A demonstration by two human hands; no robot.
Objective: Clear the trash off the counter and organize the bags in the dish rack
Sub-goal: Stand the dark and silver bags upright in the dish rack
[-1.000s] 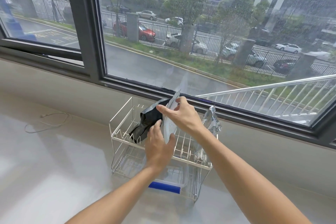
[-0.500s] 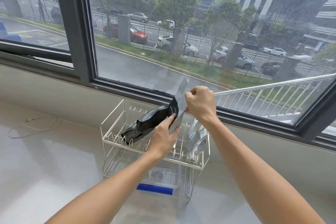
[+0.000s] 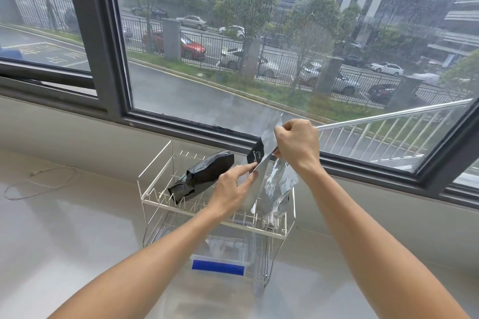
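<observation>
The bags sit in the upper tier of the white wire dish rack (image 3: 155,202), which stands on the pale bench (image 3: 64,241) under the window (image 3: 108,46); there is only the head view to go by. A black bag (image 3: 204,176) lies tilted across the left of the rack's prongs, its long axis running from low left to high right. A crinkled silver bag (image 3: 278,186) stands roughly upright at the right end. Between them, a flat silver-and-black bag (image 3: 264,145) is held above the rack with its long axis near vertical, its lower edge down among the prongs or just over them; which, I cannot tell. The right hand (image 3: 298,145) is closed in a fist on that bag's upper part, pinching it from the right. The left hand (image 3: 233,189) is lower and to the left, fingers (image 3: 246,169) pressed against the bag's lower face with the thumb behind, so it seems to be steadying rather than bearing the bag. The empty slot lies straight below the held bag, between the other two, so the coming move looks like a plain downward seating, with the left hand nearer the prongs to guide the bottom edge. On the lower tier a clear zip bag with a blue strip (image 3: 217,267) lies flat. A thin white cord (image 3: 41,181) lies loose on the bench, well apart to the left.
</observation>
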